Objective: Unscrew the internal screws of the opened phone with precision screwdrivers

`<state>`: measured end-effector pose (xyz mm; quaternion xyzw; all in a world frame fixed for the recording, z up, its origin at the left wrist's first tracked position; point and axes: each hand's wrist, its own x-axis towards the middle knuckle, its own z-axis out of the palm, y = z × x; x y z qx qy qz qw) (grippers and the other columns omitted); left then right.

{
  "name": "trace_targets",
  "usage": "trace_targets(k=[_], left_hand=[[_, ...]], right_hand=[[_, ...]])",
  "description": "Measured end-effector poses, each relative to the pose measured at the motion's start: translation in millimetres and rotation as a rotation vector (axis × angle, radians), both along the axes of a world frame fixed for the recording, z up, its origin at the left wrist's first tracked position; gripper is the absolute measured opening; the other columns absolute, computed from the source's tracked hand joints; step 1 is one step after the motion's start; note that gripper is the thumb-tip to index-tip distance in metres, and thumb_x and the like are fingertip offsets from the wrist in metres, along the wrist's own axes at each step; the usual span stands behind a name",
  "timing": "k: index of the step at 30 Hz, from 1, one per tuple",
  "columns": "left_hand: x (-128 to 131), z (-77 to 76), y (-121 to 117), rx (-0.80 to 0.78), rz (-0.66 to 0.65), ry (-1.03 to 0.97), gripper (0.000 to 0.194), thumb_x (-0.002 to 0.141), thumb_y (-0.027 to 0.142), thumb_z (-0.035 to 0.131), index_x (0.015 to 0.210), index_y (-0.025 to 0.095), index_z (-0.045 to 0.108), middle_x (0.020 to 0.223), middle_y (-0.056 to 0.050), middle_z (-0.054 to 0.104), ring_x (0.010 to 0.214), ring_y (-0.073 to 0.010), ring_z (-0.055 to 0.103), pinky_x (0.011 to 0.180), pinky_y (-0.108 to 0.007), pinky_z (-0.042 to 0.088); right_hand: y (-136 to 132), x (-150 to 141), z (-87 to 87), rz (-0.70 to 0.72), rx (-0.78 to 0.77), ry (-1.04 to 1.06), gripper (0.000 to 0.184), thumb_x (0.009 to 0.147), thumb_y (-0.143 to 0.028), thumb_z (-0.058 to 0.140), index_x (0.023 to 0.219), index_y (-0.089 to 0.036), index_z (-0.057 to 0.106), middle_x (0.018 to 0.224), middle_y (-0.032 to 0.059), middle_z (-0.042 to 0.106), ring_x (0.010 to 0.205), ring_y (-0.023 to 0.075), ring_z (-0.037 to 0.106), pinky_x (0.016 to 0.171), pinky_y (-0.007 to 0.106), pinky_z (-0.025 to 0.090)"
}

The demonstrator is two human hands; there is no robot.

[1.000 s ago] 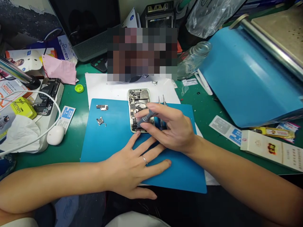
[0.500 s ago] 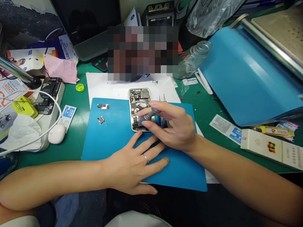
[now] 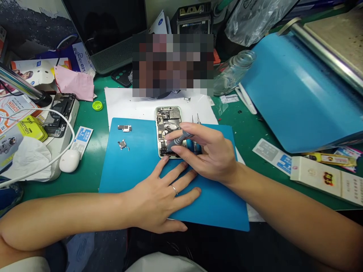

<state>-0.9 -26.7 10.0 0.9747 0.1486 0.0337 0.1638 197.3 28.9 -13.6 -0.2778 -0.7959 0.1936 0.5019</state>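
Opened phone is lying face-up near the upper edge of the blue mat, internals exposed, its top end overlapping the white paper. Right hand is gripping a grey driver between thumb and index finger; the tool is slanting down toward the phone's lower part, and a bent finger is resting over the internals. Driver tip is too obscured to tell whether it is touching. Left hand is holding nothing visible: it is lying palm down, fingers spread, the little finger meeting the phone's bottom edge, a silver ring showing on one finger. Two slim tools are lying just right of the phone, partly hidden by the right hand. Left of the phone, a flat metal part is sitting on the mat, a smaller metal part just below it. Beyond the mat, a green cap is resting on the green tabletop, and a glass jar is leaning at upper right.
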Motion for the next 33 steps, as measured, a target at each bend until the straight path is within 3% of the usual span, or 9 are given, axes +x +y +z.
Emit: trace_targets(k=[15,33], left_hand=[[-0.1,-3.3,-0.2,0.000,-0.007,-0.005,0.074,0.096,0.058,0.056,0.151,0.010,0.044,0.156,-0.026,0.042,0.150,-0.0480,0.030,0.119,-0.074,0.020],[0.2,-1.3,1.2,-0.007,-0.004,-0.010,0.072,0.095,0.057,0.057,0.149,0.011,0.046,0.154,-0.025,0.045,0.151,-0.0473,0.029,0.118,-0.074,0.022]], right_hand=[[0.3,1.4,-1.7,0.021,-0.036,-0.001,0.068,0.091,-0.007,0.068,0.150,-0.029,0.043,0.120,0.0072,0.076,0.103,0.0196,0.077,0.081,0.030,0.069],[0.5,1.2,2.3,0.049,0.042,-0.019,0.078,0.088,-0.003,0.069,0.155,-0.030,0.040,0.121,0.0064,0.077,0.105,0.0201,0.078,0.083,0.030,0.070]])
